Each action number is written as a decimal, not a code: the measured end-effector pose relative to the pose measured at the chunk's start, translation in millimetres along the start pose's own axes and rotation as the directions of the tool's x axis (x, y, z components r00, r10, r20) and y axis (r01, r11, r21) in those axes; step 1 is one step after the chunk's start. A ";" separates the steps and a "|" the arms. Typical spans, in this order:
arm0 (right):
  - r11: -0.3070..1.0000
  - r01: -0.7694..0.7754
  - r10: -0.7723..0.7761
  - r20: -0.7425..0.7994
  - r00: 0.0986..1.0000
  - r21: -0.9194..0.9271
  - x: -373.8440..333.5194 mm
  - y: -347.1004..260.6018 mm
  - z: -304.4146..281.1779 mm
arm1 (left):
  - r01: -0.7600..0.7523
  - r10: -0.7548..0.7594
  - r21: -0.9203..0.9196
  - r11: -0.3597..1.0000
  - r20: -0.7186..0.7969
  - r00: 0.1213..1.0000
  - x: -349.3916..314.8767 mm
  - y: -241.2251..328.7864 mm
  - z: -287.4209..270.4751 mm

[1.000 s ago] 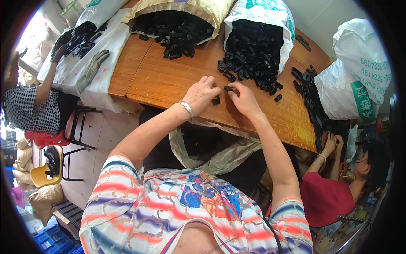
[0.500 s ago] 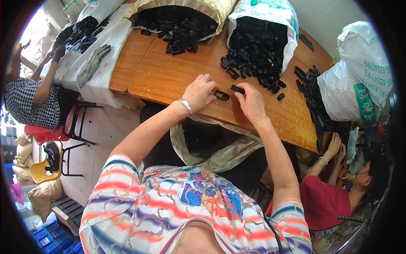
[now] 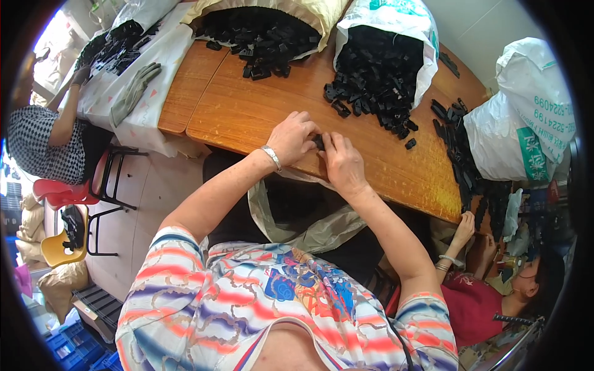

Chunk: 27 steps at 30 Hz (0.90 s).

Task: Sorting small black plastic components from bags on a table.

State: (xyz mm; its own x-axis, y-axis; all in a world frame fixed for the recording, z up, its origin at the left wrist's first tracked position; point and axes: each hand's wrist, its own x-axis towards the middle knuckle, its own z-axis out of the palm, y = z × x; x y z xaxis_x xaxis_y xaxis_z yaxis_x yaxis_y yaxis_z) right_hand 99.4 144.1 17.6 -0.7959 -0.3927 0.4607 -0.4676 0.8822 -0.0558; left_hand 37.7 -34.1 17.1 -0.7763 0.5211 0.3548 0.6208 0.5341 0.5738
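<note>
My left hand (image 3: pixel 294 137) and my right hand (image 3: pixel 342 162) meet at the near edge of the wooden table (image 3: pixel 247 111). Between their fingertips sits a small black plastic part (image 3: pixel 319 141), gripped by both and mostly hidden. A silver bracelet circles my left wrist. Beyond my hands, a white sack (image 3: pixel 387 37) spills a pile of black plastic parts (image 3: pixel 371 80) onto the table. A second, tan sack (image 3: pixel 272 25) of the same parts lies to its left.
An open sack (image 3: pixel 297 216) hangs below the table edge in front of me. A person in red (image 3: pixel 495 297) works at the right beside another white sack (image 3: pixel 526 117). A person in a checked top (image 3: pixel 43 142) sits at the left, near a glove (image 3: pixel 133 93) on white cloth.
Both hands have drawn back from the pile toward the near table edge and closed together on the small black part.
</note>
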 end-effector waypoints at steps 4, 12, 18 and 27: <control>0.993 -0.059 0.056 0.027 0.998 0.102 -2.2 7.3 -8.9 | -0.081 0.086 -0.043 0.996 0.126 0.988 10.1 -4.2 -6.5; 0.885 -0.189 0.045 0.326 0.944 0.425 -40.7 -12.3 -52.8 | -0.068 0.068 0.010 0.998 0.077 0.995 70.4 -13.4 1.5; 0.887 -0.322 0.350 -0.026 0.937 0.331 12.4 74.6 -17.9 | -0.052 0.033 0.208 0.977 0.097 0.995 92.0 -10.9 22.4; 0.991 -0.131 0.130 0.052 0.990 0.004 56.0 114.3 2.8 | -0.142 0.148 0.234 0.962 -0.011 0.989 57.6 3.9 11.1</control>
State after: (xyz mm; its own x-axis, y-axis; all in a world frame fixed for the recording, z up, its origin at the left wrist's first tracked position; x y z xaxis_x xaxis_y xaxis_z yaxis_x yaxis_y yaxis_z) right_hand 0.4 222.3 34.5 -0.8690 -0.2874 0.4028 -0.3610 0.9250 -0.1188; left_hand -3.4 5.3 31.6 -0.6769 0.5874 0.4436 0.7326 0.5958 0.3291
